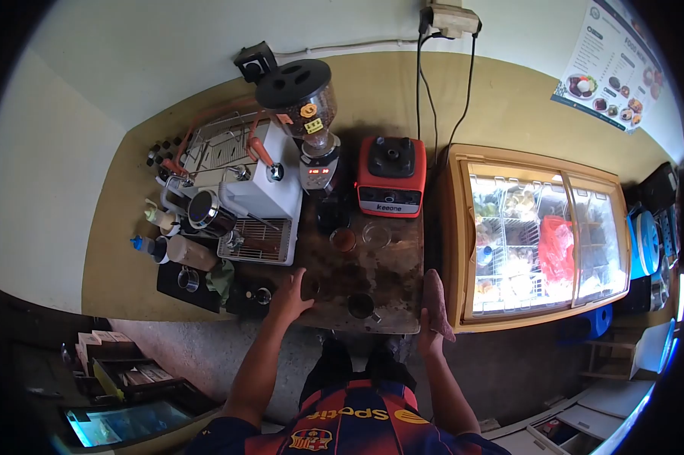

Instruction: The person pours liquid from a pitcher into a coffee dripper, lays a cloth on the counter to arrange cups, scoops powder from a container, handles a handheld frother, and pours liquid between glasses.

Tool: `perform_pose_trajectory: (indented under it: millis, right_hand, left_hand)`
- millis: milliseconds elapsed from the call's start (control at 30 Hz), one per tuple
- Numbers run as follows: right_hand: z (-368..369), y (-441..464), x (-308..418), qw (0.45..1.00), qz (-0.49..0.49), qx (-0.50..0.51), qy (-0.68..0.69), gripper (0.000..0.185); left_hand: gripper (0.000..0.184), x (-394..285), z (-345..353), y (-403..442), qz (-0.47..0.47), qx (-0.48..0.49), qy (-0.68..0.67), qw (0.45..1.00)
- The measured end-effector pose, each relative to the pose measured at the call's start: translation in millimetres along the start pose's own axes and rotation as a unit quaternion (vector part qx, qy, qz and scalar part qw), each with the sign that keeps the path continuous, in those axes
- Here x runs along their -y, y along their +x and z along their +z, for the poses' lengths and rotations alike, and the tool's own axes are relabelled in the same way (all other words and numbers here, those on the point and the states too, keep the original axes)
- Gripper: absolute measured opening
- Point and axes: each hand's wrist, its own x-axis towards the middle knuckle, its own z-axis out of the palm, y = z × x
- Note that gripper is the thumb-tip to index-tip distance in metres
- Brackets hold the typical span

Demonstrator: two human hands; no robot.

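Observation:
My right hand (434, 331) grips a brownish-pink cloth (437, 299) at the right edge of the dark wooden counter (331, 312). Over the counter's front left part, my left hand (287, 301) has its fingers apart and nothing visible in it. Just right of its fingers is what looks like a small clear glass (311, 287), hard to make out. A small metal pitcher (362, 306) stands between the two hands. Farther back are a glass with reddish-brown contents (343, 240) and a clear glass dish (376, 235).
An espresso machine (285, 197) and a coffee grinder (319, 171) stand at the back left. Behind the glasses sits a red blender base (390, 178). Bottles (190, 254) and a green cloth (221, 280) are at left. A lit display cabinet (456, 250) borders the right.

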Motion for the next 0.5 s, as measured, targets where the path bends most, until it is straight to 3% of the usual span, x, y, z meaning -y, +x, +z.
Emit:
perform_pose_trajectory:
  millis: [167,367,500]
  right_hand:
    - [-2.0,0.9,36.2,1.0,-0.014,0.004,0.006,0.056]
    - [0.3,-9.5,29.0,0.998,-0.038,-0.044,-0.018,0.053]
    - [-1.6,-17.7,47.1,0.997,-0.044,-0.066,-0.001,0.052]
  left_hand:
    - [0.089,9.7,6.0,18.3,0.025,-0.04,-0.033,0.998]
    - [0.089,28.6,-7.6,80.6,0.054,-0.116,-0.035,0.991]
    - [0.089,25.5,-25.0,111.9,0.007,-0.102,-0.026,0.994]
